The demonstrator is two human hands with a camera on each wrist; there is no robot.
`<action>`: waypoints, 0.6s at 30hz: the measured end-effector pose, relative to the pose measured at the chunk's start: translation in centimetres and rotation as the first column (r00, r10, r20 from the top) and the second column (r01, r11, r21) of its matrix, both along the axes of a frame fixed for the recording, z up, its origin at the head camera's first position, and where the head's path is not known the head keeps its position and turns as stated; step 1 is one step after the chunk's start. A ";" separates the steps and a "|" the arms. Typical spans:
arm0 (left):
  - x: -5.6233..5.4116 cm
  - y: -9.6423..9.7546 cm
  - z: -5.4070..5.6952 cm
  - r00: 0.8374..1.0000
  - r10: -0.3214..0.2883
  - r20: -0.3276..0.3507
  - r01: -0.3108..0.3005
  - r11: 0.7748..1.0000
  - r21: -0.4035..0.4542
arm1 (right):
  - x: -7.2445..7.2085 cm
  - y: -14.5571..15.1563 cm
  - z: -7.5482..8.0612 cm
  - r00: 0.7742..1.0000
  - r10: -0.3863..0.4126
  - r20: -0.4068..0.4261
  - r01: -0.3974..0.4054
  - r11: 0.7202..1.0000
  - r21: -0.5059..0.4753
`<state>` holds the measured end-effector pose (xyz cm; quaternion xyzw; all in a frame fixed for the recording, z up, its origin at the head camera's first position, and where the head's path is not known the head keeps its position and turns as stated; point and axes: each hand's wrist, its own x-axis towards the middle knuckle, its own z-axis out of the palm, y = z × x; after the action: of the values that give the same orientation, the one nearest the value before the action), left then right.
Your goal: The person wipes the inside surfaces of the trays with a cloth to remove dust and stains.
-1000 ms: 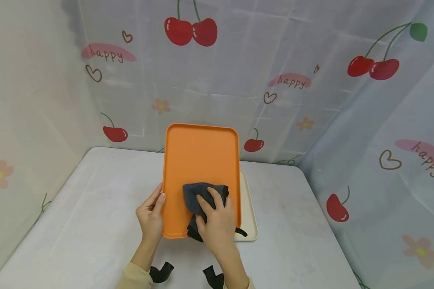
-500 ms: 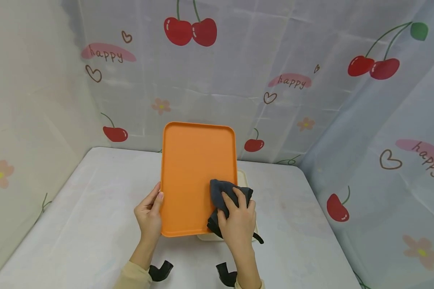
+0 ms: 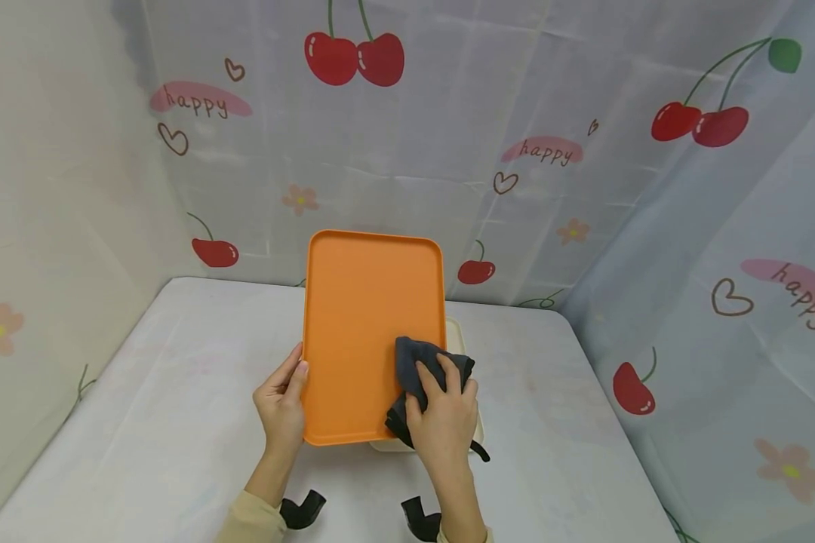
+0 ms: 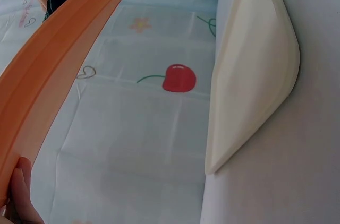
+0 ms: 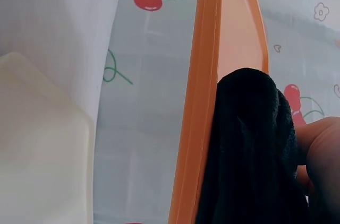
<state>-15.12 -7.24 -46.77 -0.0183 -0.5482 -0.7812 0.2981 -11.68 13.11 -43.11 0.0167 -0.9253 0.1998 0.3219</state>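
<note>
My left hand [image 3: 281, 400] pinches the left edge of an orange rectangular tray [image 3: 363, 302], which is held up and tilted above the table. In the left wrist view a finger [image 4: 22, 189] lies against the tray's underside. My right hand [image 3: 444, 418] grips a bunched dark grey cloth [image 3: 417, 366] and presses it on the tray's lower right part, over the right rim. From the right wrist view, the cloth [image 5: 255, 149] touches the tray's inner face by its edge [image 5: 199, 102]. Behind and below lies a cream tray [image 3: 456, 335], mostly hidden by the orange one.
The cream tray [image 4: 255, 70] lies flat on the white table [image 3: 550, 407]. Curtains printed with cherries [image 3: 475, 271] stand along the back and sides. Black straps [image 3: 303, 510] show at both wrists.
The right hand has moved the cloth rightward across the tray, from its lower middle to its right rim. The orange tray has shifted slightly left. The left hand keeps its hold.
</note>
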 end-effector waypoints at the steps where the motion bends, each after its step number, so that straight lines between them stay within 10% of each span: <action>1: 0.0 0.0 0.0 1.000 0.000 -0.001 0.000 1.000 0.001 | 0.0 0.0 0.0 1.000 0.000 -0.003 0.000 1.000 0.001; 18: -0.1 0.3 -0.1 1.000 -0.012 -0.013 0.012 1.000 0.018 | 0.9 -3.0 -0.4 0.999 0.052 0.007 -0.052 0.997 0.062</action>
<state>-15.22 -6.90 -46.91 -0.0237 -0.5390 -0.7878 0.2972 -10.78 10.09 -43.48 0.0501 -0.9313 0.1790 0.3134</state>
